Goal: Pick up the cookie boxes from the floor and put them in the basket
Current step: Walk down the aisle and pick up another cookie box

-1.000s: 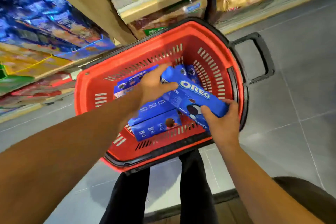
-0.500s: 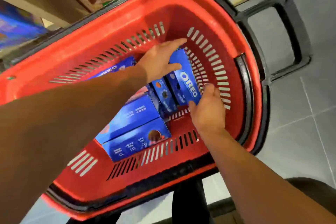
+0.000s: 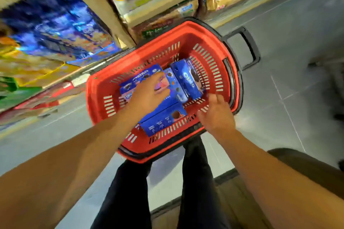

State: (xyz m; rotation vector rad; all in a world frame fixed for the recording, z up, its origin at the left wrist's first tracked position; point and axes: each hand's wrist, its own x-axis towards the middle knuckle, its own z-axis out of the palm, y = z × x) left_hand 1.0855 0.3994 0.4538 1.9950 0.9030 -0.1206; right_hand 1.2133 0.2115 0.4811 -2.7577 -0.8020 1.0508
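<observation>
Head view, looking down into the red basket (image 3: 96,98) on the grey floor. Several blue cookie boxes lie inside it. The box with the white logo (image 3: 189,78), gripped by both hands half a second ago, now rests free on its edge against the basket's handle-side wall, beside a second upright box (image 3: 175,87). Two more boxes lie flat: one near the basket's shelf-side wall (image 3: 139,78), one along its near wall (image 3: 163,119). The left hand (image 3: 149,95) has come back from the logo box and hangs over the middle of the basket, fingers spread and relaxed, holding nothing; whether it touches the boxes below cannot be told. The right hand (image 3: 216,111) has let go and sits over the basket's near rim, fingers loosely curled and empty. Blurred store shelves (image 3: 55,24) stand beyond the basket's far side.
</observation>
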